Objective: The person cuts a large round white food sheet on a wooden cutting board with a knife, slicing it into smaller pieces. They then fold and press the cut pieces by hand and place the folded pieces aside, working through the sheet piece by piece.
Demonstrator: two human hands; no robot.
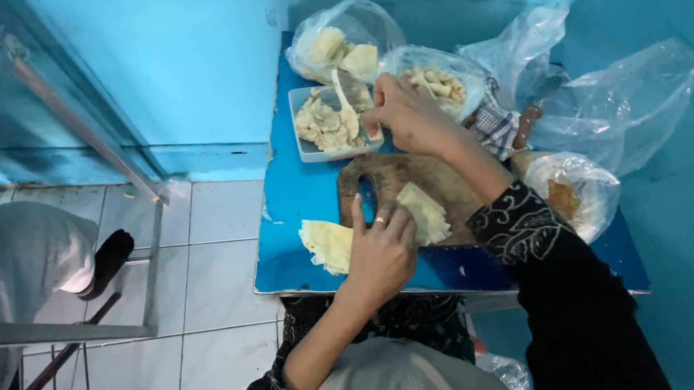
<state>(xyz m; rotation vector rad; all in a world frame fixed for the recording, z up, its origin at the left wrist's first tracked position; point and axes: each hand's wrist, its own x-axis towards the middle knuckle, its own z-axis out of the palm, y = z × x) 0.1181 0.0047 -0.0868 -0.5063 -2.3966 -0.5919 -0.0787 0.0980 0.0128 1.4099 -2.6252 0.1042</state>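
Note:
My left hand (381, 250), with a ring on one finger, rests flat on the wooden cutting board (438, 180), touching a pale yellow square wrapper (424, 211). A stack of the same wrappers (326, 244) lies just left of it on the blue table (297, 195). My right hand (407, 114) reaches to the back and grips a white spoon (345, 107). The spoon sits in a clear rectangular tub of pale shredded filling (320, 126).
Plastic bags stand behind the tub: one with pale blocks (342, 45), one with small rolls (438, 85). Another bag with brown pieces (568, 192) lies at the right by a checked cloth (496, 126). Crumpled empty bags (615, 104) lean on the blue wall. A metal frame (64, 119) stands left over the tiled floor.

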